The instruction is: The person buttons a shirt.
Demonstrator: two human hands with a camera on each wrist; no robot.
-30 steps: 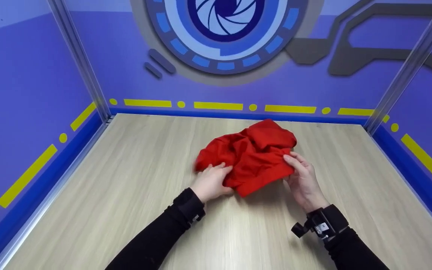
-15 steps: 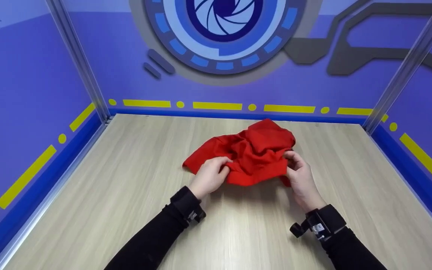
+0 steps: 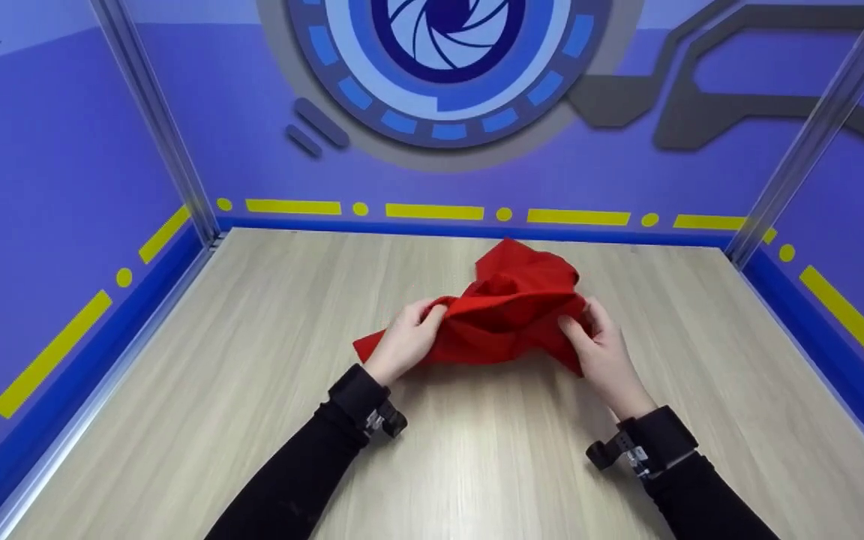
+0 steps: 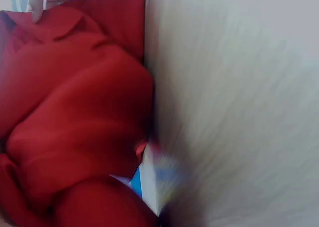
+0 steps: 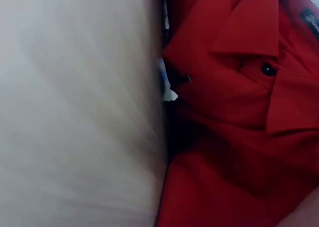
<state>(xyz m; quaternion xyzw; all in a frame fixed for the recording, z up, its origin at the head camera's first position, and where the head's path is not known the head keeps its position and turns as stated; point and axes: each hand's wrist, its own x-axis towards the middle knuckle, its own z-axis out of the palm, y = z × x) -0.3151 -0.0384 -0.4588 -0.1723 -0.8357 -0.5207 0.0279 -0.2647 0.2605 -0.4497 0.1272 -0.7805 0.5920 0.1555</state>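
A red collared shirt (image 3: 511, 330) is bunched up over the table, its upper edge stretched between both hands. My left hand (image 3: 404, 341) pinches the left end, thumb on top, and a loose corner sticks out beyond it. At the other end my right hand (image 3: 608, 364) grips the fabric between thumb and fingers. In the right wrist view a pointed collar (image 5: 251, 25), a dark button (image 5: 268, 68) and a dark neck label (image 5: 311, 21) show. The left wrist view has smooth red folds (image 4: 79, 102), with fingers (image 4: 37, 5) of the right hand at the far top.
The light wood table (image 3: 252, 420) is enclosed by a blue-purple back wall (image 3: 432, 180) and side walls with yellow dashes. Metal posts (image 3: 154, 120) stand at the back corners. Each wrist wears a black strap with a small camera.
The left hand has gone from lying on the shirt to pinching it, shifting slightly left. The shirt's upper edge is now drawn taut between the hands, and the right hand has changed its hold.
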